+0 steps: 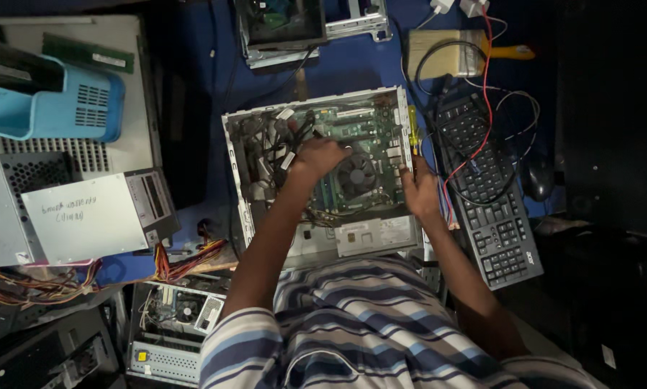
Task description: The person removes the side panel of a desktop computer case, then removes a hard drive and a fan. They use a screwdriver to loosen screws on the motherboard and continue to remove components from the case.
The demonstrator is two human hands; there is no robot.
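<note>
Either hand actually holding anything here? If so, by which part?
Left hand reaches into the open computer case beside the fan; a grip there cannot be told. Right hand holds the case by its right side wall, fingers over the edge.

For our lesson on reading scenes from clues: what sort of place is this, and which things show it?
Probably a computer repair workbench. An opened grey metal desktop computer case lies with its green circuit board bared, more grey metal computer parts are stacked around it, and a black computer keyboard sits beside tangled cables.
</note>
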